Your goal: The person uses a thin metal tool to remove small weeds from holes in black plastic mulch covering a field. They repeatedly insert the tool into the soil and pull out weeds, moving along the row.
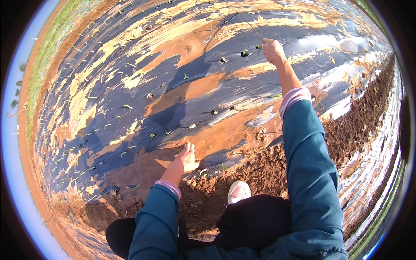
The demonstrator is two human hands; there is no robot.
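My right hand (273, 52) is closed around the end of a thin dark rod (251, 26), held out over plastic mulch film (201, 68) at the upper right. The rod's far end points up and to the left, near the film. My left hand (186, 159) hovers or rests low over a muddy patch of the bed, fingers apart, holding nothing; whether it touches the ground I cannot tell. Small green seedlings (185, 76) poke through holes in the film. Several more holes with sprouts (244, 53) lie just left of my right hand.
A furrow of loose brown soil (266, 172) runs beside the bed, with my light shoe (239, 192) in it. Dried mud (83, 117) covers parts of the film. More film-covered rows (373, 182) lie at the right, and a grassy strip (42, 71) at the far left.
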